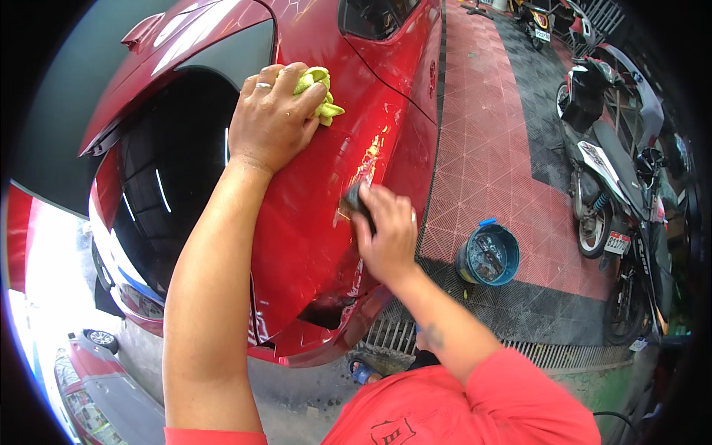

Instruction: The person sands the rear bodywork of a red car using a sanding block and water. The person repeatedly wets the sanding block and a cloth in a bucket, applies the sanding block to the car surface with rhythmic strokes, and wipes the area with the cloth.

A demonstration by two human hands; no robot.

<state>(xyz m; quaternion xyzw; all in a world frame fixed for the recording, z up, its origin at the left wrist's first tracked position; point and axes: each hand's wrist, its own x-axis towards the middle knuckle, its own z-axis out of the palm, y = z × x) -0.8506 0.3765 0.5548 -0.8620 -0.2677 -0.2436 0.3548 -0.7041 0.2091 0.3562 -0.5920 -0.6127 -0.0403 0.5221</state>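
The left hand (271,122) rests on the red car panel (297,230), its fingers curled round a yellow-green cloth (328,111) — the right hand (389,230) has its fingers grasping a dark block (351,199) at the panel's shiny streak (371,154). A blue bucket (464,261) stands beside the car.

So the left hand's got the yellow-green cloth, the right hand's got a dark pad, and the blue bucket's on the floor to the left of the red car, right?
Not quite: in the head view the blue bucket is to the right of the red car. The left hand does have the yellow-green cloth, the right hand the dark pad.
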